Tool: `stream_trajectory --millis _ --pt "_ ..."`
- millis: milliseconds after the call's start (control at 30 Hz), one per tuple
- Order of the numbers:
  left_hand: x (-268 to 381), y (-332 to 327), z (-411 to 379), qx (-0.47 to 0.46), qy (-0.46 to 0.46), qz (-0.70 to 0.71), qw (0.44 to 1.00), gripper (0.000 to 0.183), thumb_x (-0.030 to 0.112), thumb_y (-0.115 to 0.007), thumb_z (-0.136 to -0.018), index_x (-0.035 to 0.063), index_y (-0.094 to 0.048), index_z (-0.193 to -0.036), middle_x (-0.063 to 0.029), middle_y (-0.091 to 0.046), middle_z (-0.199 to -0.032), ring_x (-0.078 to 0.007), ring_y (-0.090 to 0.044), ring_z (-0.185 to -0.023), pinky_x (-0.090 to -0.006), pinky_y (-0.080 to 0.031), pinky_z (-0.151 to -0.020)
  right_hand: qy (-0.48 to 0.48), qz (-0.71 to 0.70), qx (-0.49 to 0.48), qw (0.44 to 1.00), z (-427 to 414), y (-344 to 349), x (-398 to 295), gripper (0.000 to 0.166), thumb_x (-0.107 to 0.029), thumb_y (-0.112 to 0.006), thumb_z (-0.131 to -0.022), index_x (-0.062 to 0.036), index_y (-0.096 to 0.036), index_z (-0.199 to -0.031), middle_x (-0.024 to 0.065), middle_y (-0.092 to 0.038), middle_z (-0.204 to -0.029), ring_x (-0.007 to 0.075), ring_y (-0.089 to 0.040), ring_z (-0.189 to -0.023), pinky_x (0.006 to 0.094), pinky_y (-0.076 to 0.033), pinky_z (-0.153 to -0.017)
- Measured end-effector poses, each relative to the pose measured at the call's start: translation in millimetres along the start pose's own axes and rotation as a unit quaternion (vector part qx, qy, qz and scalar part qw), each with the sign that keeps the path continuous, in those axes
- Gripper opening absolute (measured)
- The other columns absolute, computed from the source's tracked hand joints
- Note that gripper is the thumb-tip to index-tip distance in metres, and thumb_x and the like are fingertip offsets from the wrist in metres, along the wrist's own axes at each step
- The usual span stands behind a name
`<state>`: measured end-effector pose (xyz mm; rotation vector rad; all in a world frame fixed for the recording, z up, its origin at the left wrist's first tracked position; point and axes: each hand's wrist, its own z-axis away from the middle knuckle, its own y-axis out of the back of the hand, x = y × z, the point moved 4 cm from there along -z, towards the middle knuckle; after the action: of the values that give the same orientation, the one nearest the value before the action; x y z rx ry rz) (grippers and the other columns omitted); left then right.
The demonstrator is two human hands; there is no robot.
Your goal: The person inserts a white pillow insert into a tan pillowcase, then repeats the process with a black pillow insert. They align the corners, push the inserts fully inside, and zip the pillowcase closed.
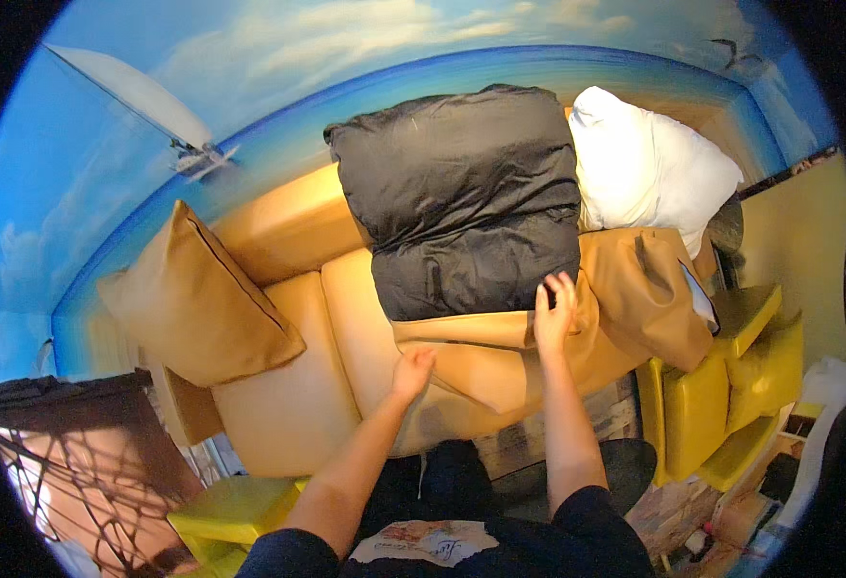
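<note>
A large dark puffy cushion [466, 202] leans on the back of a tan sofa [278, 412]. Its lower edge rests by a tan cushion cover [480, 361] spread on the seat. My left hand [414, 372] lies at the cover's left part, fingers curled; whether it grips the fabric cannot be told. My right hand [556, 307] is at the dark cushion's lower right corner, fingers bent and somewhat apart, over the cover. To the right, a white pillow [647, 166] stands above a crumpled tan cover [639, 289].
A tan cushion [199, 303] leans at the sofa's left end. Yellow-green stools or chairs [697, 419] stand at the right, and a yellow-green seat [235, 509] at lower left. Behind the sofa is a wall painted with sea and sailboat [148, 101].
</note>
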<state>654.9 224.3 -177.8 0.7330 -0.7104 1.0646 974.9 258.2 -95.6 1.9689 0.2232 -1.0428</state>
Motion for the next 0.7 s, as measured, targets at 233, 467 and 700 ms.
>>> stream_trajectory --millis 233,467,700 --pt "84 -22 -57 0.067 -0.159 -0.404 0.898 0.046 0.032 -0.085 -0.070 0.0067 -0.066 -0.103 -0.0120 -0.060 -0.112 -0.0357 -0.050 -0.112 -0.0467 -0.043 -0.093 -0.246 -0.027 -0.113 0.962 -55 -9 42 0.102 -0.043 -0.089 -0.069 0.0088 -0.041 -0.142 0.0263 -0.048 -0.144 0.0344 -0.049 -0.132 0.0401 -0.039 -0.111" --pt "22 -10 -38 -0.017 -0.269 -0.364 0.892 0.043 0.048 -0.072 -0.083 0.0067 -0.061 -0.077 -0.0138 -0.062 -0.076 -0.0367 -0.060 -0.077 -0.0483 -0.047 -0.075 -0.248 -0.135 -0.167 0.945 -68 -24 44 0.061 -0.031 -0.079 -0.084 0.0063 -0.060 -0.129 0.0146 -0.067 -0.123 0.0235 -0.064 -0.108 0.0325 -0.048 -0.095" --pt "98 44 5 -0.013 -0.256 -0.344 0.903 0.043 0.045 -0.066 -0.090 0.0035 -0.060 -0.081 -0.0171 -0.066 -0.083 -0.0384 -0.064 -0.085 -0.0480 -0.050 -0.078 -0.306 -0.429 -0.059 0.848 -55 0 -48 0.047 -0.011 -0.074 -0.087 0.0059 -0.059 -0.128 0.0157 -0.066 -0.123 0.0253 -0.066 -0.106 0.0376 -0.053 -0.094"
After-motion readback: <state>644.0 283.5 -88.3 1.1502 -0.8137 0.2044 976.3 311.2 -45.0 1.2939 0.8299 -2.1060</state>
